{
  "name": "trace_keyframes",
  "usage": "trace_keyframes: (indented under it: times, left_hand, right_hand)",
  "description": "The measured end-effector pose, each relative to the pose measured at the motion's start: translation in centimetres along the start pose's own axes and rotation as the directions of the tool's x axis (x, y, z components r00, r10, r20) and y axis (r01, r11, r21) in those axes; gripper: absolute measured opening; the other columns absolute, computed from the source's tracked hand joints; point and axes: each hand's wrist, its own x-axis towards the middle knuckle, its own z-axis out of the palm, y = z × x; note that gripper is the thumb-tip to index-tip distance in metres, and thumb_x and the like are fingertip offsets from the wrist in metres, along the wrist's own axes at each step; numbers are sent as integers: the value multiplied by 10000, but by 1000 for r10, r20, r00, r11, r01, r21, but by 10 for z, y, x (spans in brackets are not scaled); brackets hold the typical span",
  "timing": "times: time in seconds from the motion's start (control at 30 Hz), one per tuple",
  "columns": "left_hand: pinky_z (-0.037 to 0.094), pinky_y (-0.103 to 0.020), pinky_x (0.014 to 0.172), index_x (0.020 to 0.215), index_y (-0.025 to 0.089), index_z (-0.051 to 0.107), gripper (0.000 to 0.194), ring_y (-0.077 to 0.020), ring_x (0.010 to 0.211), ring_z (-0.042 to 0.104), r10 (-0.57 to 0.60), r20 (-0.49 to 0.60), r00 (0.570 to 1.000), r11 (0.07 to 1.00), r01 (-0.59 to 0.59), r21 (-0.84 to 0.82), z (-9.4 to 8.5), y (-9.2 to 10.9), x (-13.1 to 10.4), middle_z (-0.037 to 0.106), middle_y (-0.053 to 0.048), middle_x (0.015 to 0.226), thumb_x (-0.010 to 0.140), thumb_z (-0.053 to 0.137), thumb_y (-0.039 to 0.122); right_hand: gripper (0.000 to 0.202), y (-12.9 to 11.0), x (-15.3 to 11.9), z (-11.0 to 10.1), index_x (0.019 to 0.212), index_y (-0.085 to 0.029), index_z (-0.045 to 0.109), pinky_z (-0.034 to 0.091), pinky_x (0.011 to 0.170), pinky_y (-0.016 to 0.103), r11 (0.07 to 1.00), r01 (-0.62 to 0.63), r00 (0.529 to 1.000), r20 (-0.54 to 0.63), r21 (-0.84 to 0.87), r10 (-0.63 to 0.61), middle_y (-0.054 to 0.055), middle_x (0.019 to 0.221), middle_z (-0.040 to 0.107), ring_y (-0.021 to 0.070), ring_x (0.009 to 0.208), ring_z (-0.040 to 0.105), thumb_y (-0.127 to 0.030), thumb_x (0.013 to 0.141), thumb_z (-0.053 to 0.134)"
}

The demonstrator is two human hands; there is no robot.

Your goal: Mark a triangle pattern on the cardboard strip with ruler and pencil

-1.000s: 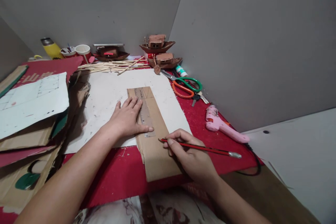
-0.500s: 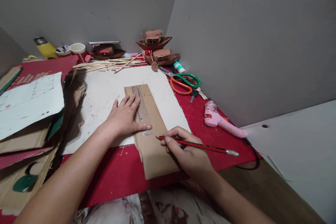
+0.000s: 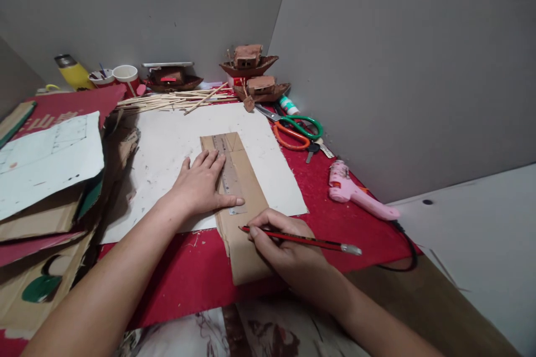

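Observation:
My left hand (image 3: 204, 181) lies spread over a clear ruler (image 3: 230, 178), pressing it flat with fingers and thumb. Under the ruler is a long strip of brown cardboard (image 3: 249, 256), with pencil lines forming a triangle near its far end. In my right hand (image 3: 288, 240) a red and black pencil (image 3: 310, 240) is pinched between thumb and fingers. Its tip is over the cardboard, just below the ruler's near end; whether it touches, I cannot tell. The strip rests partly on a white sheet (image 3: 167, 139) and partly on the red table cover (image 3: 180, 279).
Scissors (image 3: 297, 128), keys (image 3: 312, 152) and a pink glue gun (image 3: 360, 192) lie to the right. Wooden sticks (image 3: 167, 100), model boats (image 3: 249, 61), paper cups (image 3: 125, 78) and a yellow bottle (image 3: 73, 73) line the back. Stacked cardboard (image 3: 42, 220) fills the left.
My right hand has moved slightly left and nearer to me, bringing the pencil tip below the ruler's end. The left hand stays on the ruler. The view has shifted a little.

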Motion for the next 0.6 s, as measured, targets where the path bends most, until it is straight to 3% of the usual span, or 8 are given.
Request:
trace_keyframes:
  times: [0.3, 0.6]
  left_hand:
    - [98, -578, 1193, 1573, 207, 195, 1130, -347, 1513, 118, 0, -2, 1000, 1000, 0, -13, 2, -1, 1, 148, -122, 1650, 694, 531, 832]
    - [107, -608, 1186, 1576, 150, 172, 1151, -353, 1513, 110, 5, 10, 1000, 1000, -5, -6, 1, 0, 1, 136, -127, 1649, 713, 528, 825]
  right_hand:
    - [146, 9, -3, 6, 757, -221, 599, 413, 577, 234, 995, 86, 996, 17, -46, -85, -34, 646, 618, 127, 595, 570, -188, 882, 532]
    - [151, 7, -4, 6, 768, -223, 578, 414, 595, 225, 987, 127, 992, 13, -98, -126, -34, 657, 618, 120, 603, 585, -160, 888, 513]
